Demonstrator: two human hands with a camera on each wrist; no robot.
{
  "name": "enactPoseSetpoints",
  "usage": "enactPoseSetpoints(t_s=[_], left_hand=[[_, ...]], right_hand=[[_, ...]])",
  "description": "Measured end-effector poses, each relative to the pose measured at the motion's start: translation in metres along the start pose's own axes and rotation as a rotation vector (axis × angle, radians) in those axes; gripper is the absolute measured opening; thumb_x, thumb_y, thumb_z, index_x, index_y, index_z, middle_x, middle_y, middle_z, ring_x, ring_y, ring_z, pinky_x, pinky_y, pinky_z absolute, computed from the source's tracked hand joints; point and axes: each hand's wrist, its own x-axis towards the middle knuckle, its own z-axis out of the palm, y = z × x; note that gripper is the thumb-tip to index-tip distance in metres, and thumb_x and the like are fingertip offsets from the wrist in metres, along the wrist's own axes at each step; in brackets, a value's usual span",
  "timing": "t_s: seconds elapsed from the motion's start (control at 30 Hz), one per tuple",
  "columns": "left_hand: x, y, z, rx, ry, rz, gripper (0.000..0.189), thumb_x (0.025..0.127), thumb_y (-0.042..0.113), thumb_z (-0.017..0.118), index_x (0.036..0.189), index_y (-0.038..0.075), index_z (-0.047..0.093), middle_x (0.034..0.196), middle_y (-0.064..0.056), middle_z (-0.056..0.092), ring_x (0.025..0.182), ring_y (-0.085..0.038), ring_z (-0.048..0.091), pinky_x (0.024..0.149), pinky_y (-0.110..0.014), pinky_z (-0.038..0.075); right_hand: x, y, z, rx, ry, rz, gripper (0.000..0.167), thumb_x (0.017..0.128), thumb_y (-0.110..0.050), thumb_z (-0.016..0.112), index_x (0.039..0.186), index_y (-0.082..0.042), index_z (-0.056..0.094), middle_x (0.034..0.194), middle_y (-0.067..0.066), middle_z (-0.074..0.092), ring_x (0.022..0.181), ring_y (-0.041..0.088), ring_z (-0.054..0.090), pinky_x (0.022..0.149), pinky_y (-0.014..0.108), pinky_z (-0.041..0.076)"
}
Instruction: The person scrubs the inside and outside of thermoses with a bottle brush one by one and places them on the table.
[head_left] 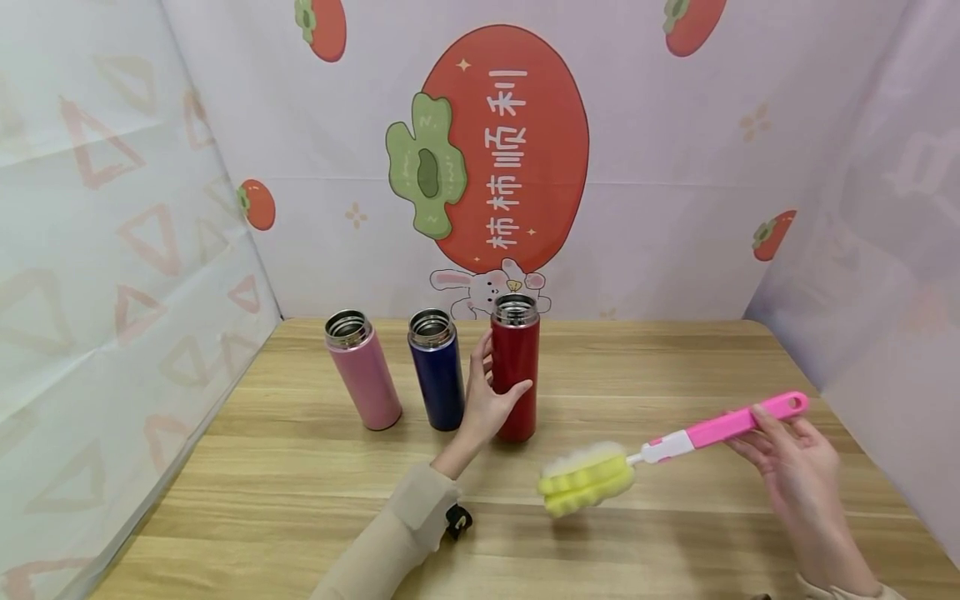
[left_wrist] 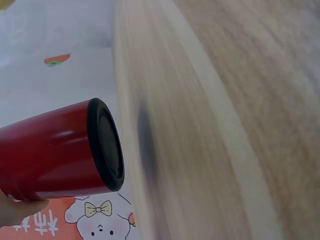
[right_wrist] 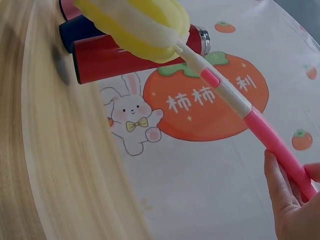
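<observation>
My left hand (head_left: 491, 404) grips a red thermos bottle (head_left: 516, 375) round its side, the thumb across the front. That bottle has no lid, and its steel mouth faces up. In the left wrist view the black base of the red bottle (left_wrist: 107, 145) shows, with a gap between it and the wooden surface. At the right, my right hand (head_left: 798, 467) holds a bottle brush (head_left: 723, 427) by its pink handle. The brush's yellow and white sponge head (head_left: 588, 479) points left, in front of the red bottle and lower in the head view.
To the left of the red bottle stand a blue bottle (head_left: 438, 375) and a pink bottle (head_left: 365, 375), both lidless. All are on or over a wooden table (head_left: 300, 500). A printed cloth (head_left: 675, 250) hangs behind, with more cloth at both sides.
</observation>
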Motion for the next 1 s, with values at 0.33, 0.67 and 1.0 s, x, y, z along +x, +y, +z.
enactPoseSetpoints(t_s=[0.33,0.67,1.0], left_hand=[[0.012,-0.035,0.008,0.022,-0.001,0.014,0.086,0.07,0.01,0.074,0.136,0.019,0.019,0.126,-0.016,0.038,0.109,-0.031,0.043,0.088,-0.047,0.039],[0.019,-0.043,0.009,0.027,-0.038,-0.041,0.085,0.07,0.01,0.074,0.134,0.025,0.02,0.124,-0.014,0.038,0.103,-0.034,0.049,0.085,-0.045,0.043],[0.012,-0.038,-0.003,-0.042,-0.079,-0.102,0.092,0.069,0.005,0.074,0.136,0.023,0.015,0.127,-0.019,0.034,0.107,-0.036,0.049,0.091,-0.047,0.038]], right_hand=[[0.0,0.005,0.009,-0.029,0.002,0.009,0.022,0.086,0.002,0.051,0.109,0.005,0.05,0.095,0.022,0.062,0.091,0.035,0.059,0.076,0.045,0.044],[0.002,0.011,0.011,-0.044,-0.03,0.029,0.024,0.087,0.0,0.05,0.111,0.004,0.048,0.096,0.023,0.062,0.096,0.039,0.056,0.077,0.046,0.043],[-0.003,0.016,0.022,-0.048,-0.101,0.077,0.021,0.089,0.001,0.047,0.11,0.003,0.048,0.098,0.023,0.061,0.097,0.04,0.055,0.077,0.046,0.043]])
